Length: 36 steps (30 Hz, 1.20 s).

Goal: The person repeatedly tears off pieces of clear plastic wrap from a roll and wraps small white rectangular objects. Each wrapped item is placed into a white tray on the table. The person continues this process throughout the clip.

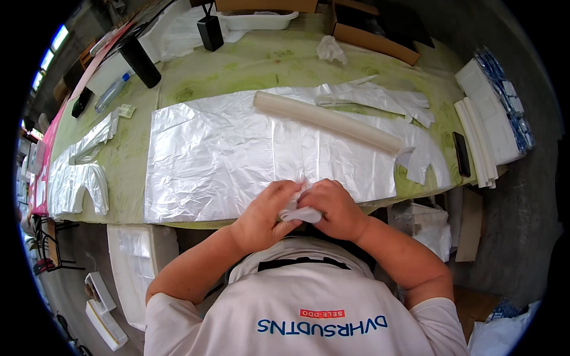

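Note:
My left hand (261,216) and my right hand (337,209) meet at the near edge of the table, both with fingers closed on a small folded piece of thin white material (303,215). Its lower end curls out below my fingers; whether it is paper, film or cloth I cannot tell. Just beyond my hands lies a wide stack of silvery-white plastic bags (208,148), creased and flat. A long pale roll (326,123) rests slantwise on top of the bags.
Handled plastic bags (80,187) lie at the left, near a clear bottle (111,94) and a black cylinder (139,62). Farther back stand a black box (209,32), crumpled white plastic (331,50) and an open cardboard box (374,38). A phone (461,153) lies at the right.

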Available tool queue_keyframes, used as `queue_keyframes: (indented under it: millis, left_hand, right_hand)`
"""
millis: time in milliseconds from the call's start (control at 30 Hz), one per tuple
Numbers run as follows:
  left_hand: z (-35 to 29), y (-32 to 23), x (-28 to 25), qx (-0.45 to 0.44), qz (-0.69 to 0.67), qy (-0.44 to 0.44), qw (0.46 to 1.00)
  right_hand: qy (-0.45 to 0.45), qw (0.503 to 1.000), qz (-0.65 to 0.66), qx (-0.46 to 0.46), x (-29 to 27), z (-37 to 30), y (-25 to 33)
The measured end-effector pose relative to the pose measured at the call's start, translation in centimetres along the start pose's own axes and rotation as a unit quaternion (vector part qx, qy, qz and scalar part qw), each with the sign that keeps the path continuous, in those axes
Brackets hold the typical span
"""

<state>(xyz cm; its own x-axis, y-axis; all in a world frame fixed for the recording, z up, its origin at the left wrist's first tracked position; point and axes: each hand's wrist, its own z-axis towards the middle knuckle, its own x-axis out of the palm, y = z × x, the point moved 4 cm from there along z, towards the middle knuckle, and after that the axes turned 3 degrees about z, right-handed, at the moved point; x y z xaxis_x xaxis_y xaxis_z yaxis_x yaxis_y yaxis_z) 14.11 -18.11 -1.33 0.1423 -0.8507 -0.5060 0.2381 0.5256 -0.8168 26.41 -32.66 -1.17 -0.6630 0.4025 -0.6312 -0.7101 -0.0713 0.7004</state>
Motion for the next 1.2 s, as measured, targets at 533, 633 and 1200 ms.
queue_keyframes:
  millis: [533, 633, 1200]
  left_hand:
    - [2.8, 0.9, -1.9, -0.052, 0.329, -0.049, 0.942]
    - [3.6, 1.9, -0.6, -0.017, 0.355, 0.03, 0.934]
    - [-0.1, 0.0, 1.4, 0.023, 0.339, 0.146, 0.929]
  right_hand:
    - [-0.011, 0.93, -0.007, 0.367, 0.6, 4.8, -3.2]
    - [-0.037, 0.932, -0.026, 0.36, 0.8, 4.7, -3.3]
    - [-0.136, 0.989, -0.048, 0.027, -1.9, -1.9, 3.2]
